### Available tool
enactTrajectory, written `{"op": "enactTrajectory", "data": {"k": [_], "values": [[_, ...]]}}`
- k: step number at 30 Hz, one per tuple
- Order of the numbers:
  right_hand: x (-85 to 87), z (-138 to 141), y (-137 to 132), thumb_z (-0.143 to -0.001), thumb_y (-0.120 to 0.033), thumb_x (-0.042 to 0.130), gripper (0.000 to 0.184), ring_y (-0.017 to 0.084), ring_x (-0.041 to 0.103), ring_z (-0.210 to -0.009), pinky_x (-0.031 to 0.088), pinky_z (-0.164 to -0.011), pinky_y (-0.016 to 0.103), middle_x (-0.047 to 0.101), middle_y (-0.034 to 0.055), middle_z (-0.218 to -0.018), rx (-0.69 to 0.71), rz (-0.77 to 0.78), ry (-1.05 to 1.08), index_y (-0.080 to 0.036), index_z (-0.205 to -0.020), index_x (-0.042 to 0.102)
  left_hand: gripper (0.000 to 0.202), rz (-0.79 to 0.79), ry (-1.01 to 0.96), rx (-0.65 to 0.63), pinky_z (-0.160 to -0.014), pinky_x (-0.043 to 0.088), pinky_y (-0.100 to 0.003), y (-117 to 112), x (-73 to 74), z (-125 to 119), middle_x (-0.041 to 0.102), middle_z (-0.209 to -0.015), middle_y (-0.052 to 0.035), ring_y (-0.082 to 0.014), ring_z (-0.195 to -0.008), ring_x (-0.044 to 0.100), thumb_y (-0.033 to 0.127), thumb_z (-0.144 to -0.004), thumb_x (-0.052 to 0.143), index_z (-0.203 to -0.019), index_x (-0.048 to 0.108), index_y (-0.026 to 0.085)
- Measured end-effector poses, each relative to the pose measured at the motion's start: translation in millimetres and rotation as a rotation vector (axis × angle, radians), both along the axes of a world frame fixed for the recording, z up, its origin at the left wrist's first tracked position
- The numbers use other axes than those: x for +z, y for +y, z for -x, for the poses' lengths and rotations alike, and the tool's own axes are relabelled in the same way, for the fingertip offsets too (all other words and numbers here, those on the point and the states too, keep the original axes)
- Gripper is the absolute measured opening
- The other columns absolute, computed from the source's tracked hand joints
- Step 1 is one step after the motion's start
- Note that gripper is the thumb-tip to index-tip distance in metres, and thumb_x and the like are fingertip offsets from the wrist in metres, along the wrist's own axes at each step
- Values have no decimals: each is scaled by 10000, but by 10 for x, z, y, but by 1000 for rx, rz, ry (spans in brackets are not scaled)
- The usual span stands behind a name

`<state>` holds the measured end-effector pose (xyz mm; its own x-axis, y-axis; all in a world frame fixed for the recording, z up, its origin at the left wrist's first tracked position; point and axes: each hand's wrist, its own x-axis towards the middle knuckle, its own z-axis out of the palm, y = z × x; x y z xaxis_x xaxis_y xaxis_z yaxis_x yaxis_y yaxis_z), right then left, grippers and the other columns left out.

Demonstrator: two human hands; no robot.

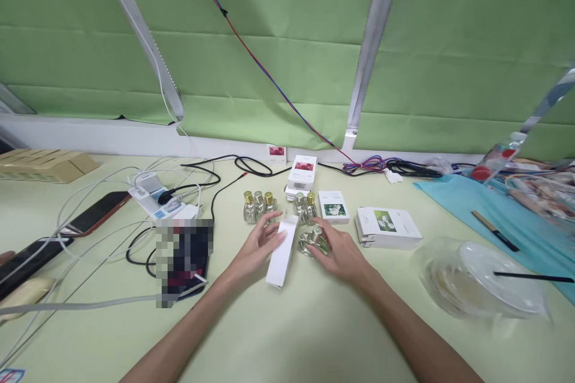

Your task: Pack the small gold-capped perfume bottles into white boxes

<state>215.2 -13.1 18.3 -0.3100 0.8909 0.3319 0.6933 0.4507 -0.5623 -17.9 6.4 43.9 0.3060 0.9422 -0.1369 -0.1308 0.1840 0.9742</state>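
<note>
You hold a narrow white carton in your left hand, thumb on its upper face and fingers partly curled at its far left side, over a pale green table. The carton slants between your hands, one end toward you, with what looks like a raised flap at its far end; whether anything sits inside cannot be told. Just right of it, your right hand is half closed, thumb and fingers curved about a small glass bottle whose cap points up; more glass shows low beside it, but your fingers hide how many pieces are there.

Beyond your left hand, three capped bottles stand in a close row, two with gold caps at the ends and a silver one between. Farther along to the right, a capped pair stands just beyond the carton. The glass is clear, though any liquid in it is too small to make out.

Right of that pair lies a flower-print box, and farther right rests a stack of white boxes. On the far side, a pink-print box tops another white box. At near right, a clear plastic bag encloses round, pale containers, their contents blurred. Left of your left forearm, white cables loop around a power strip.
</note>
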Motion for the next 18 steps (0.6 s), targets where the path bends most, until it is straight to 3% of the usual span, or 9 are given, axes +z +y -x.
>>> {"op": "enactTrajectory", "data": {"k": [3,7,11,18], "values": [[-17,-2,4,-968,-378,546,503,195,602,-624,419,-602,277,684,29,-795,2,-6,-5,-149,-1405,447,483,14,-27,25,-669,425,-235,-20,-6,-20,681,-967,-29,-174,-780,621,462,-801,793,-1207,611,274],[-30,-10,10,-972,-388,540,495,189,617,-628,449,-635,289,709,50,-885,-13,1,2,-164,-1404,447,379,44,-73,-34,-631,399,-224,-13,-34,-11,689,-905,-29,-150,-705,591,468,-848,742,-1134,674,230],[-20,-19,13,-975,-386,521,488,183,597,-594,442,-621,291,697,44,-861,-51,-2,6,-159,-1400,443,409,86,-67,-51,-624,403,-239,30,-57,30,726,-895,-55,-175,-707,618,480,-854,728,-1149,702,197],[-106,-56,70,-970,-401,499,459,185,567,-585,407,-588,284,653,26,-803,-198,-16,54,-169,-1364,459,464,26,49,-17,-541,375,-243,116,-47,84,706,-724,-66,-170,-590,583,575,-768,771,-879,738,126]]}}
